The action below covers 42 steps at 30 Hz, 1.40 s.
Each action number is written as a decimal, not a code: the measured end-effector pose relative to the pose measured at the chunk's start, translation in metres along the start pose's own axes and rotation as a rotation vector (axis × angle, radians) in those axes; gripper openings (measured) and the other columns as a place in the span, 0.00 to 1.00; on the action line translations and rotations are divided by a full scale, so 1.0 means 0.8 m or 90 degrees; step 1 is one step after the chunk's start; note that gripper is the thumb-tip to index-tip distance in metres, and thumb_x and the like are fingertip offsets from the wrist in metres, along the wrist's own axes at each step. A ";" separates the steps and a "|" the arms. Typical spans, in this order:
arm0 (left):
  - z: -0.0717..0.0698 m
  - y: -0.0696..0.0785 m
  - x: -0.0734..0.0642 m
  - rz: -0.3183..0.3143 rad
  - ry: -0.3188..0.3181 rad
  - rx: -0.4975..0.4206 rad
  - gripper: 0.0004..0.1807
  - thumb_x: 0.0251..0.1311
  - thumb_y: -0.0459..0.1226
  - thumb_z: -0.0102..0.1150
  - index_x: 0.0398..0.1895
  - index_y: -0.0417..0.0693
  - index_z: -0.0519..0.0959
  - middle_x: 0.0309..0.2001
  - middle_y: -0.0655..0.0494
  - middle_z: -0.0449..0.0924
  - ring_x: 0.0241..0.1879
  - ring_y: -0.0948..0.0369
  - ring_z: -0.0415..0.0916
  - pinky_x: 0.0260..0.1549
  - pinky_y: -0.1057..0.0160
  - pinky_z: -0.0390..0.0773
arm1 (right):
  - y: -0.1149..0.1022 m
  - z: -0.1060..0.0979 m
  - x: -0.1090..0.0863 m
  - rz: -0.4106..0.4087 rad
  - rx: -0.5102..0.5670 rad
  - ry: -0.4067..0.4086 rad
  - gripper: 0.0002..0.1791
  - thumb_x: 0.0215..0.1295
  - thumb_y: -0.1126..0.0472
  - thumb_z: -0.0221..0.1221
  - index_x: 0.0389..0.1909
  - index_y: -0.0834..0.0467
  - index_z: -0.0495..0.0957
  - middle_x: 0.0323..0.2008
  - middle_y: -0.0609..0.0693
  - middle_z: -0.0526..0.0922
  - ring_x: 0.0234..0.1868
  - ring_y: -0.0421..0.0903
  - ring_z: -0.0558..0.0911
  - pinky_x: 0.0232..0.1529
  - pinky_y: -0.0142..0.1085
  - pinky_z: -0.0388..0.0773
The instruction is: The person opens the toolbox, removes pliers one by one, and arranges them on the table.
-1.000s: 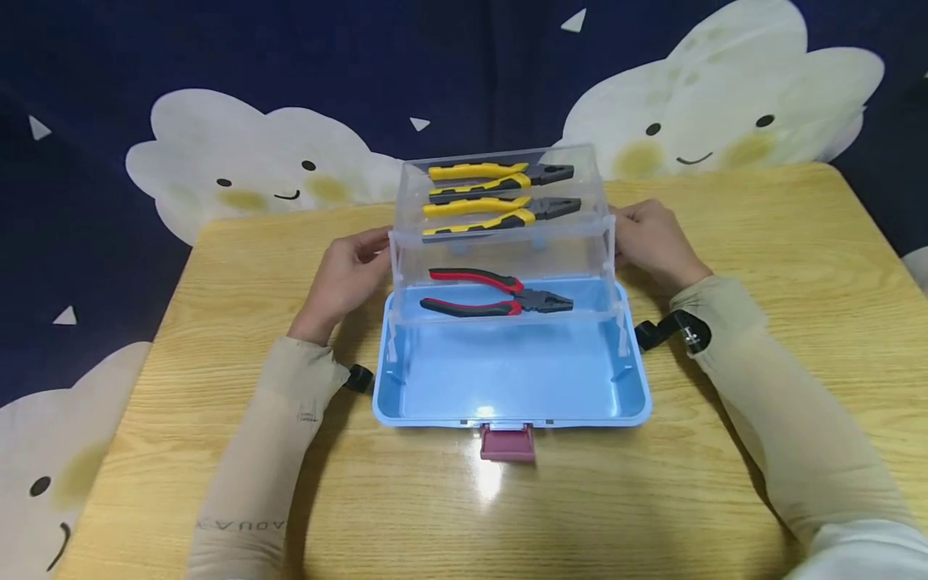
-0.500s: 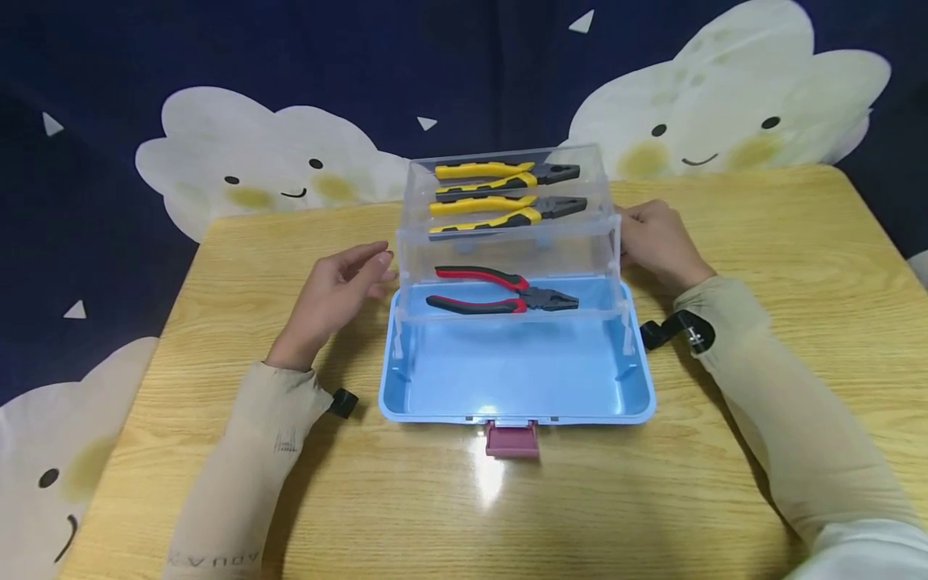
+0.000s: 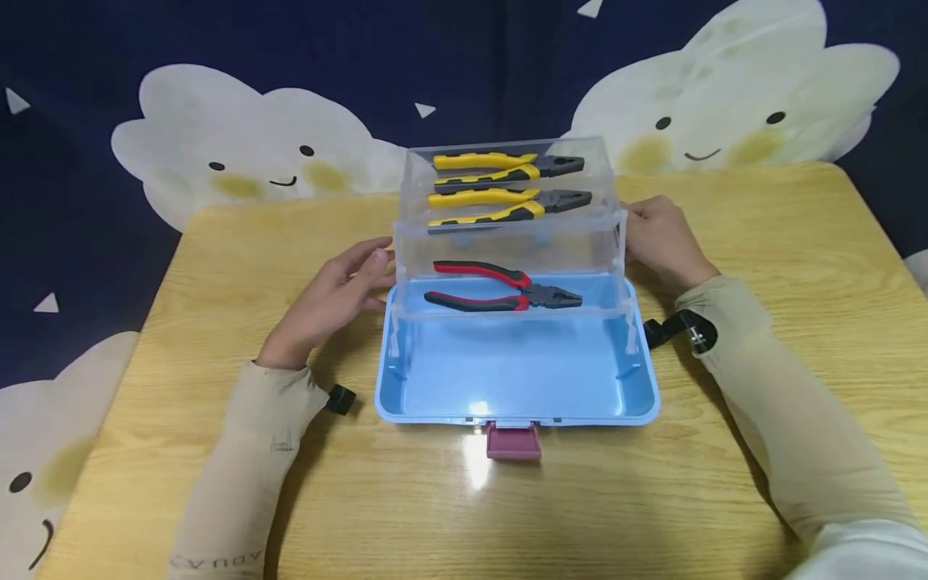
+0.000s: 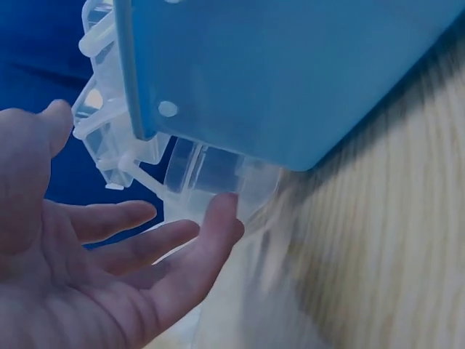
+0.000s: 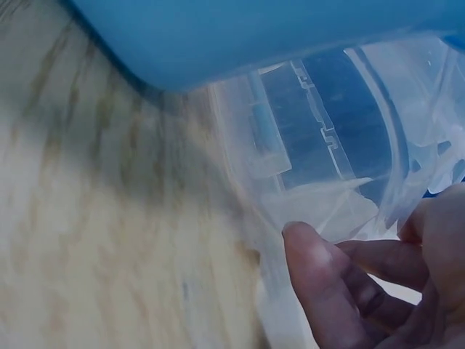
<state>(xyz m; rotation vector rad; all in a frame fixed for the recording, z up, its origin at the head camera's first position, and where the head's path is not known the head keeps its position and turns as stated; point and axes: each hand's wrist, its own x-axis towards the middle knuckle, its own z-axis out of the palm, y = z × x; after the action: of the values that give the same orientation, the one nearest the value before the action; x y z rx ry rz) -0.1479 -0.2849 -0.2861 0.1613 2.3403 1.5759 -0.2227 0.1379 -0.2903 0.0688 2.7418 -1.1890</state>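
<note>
A pale-blue toolbox (image 3: 516,370) stands unfolded on the wooden table, with two clear trays raised above its base. Two yellow-and-black pliers (image 3: 507,211) lie in the upper tray (image 3: 507,242). Red-and-black pliers (image 3: 500,296), handles spread, rest in the lower one. The clear lid (image 4: 211,171) is swung down behind the box. My left hand (image 3: 326,294) is beside the box's left rear, fingers extended and apart, close to the lid in the left wrist view. At the right rear, my right hand (image 3: 665,242) has curled fingers at the edge of the lid (image 5: 320,196).
A maroon latch (image 3: 513,441) hangs at the front of the toolbox. Behind the table (image 3: 783,338) hangs a dark-blue cloth (image 3: 348,48) with cloud faces. Dark wrist cameras (image 3: 339,399) sit close to both sides of the box.
My left hand has come off the left rear of the toolbox, moved outward and spread its fingers. My right hand stays where it was. The pliers have not moved.
</note>
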 end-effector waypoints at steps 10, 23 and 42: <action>-0.005 -0.004 -0.005 -0.019 -0.066 0.006 0.42 0.73 0.52 0.59 0.83 0.54 0.53 0.79 0.48 0.61 0.69 0.45 0.76 0.58 0.49 0.85 | -0.001 -0.004 0.004 0.001 0.019 -0.037 0.39 0.74 0.31 0.48 0.57 0.62 0.85 0.39 0.51 0.90 0.33 0.42 0.87 0.33 0.35 0.86; -0.004 -0.005 -0.010 0.035 -0.128 -0.019 0.48 0.67 0.43 0.68 0.84 0.58 0.50 0.80 0.48 0.60 0.73 0.44 0.72 0.66 0.49 0.80 | -0.025 -0.024 -0.005 0.039 -0.026 0.021 0.29 0.76 0.37 0.50 0.54 0.54 0.88 0.44 0.49 0.91 0.32 0.39 0.89 0.34 0.32 0.84; -0.003 -0.005 -0.011 0.037 -0.132 0.008 0.54 0.61 0.44 0.74 0.84 0.63 0.49 0.81 0.53 0.60 0.73 0.46 0.72 0.64 0.46 0.81 | -0.069 -0.051 -0.043 -0.079 0.148 0.193 0.16 0.75 0.50 0.58 0.42 0.56 0.90 0.24 0.34 0.87 0.23 0.35 0.88 0.29 0.24 0.84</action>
<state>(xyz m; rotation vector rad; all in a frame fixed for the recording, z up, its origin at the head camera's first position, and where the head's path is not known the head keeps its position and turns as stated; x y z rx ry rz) -0.1404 -0.2911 -0.2872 0.3797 2.2045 1.4928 -0.1995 0.1305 -0.2176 0.1151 2.8805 -1.6533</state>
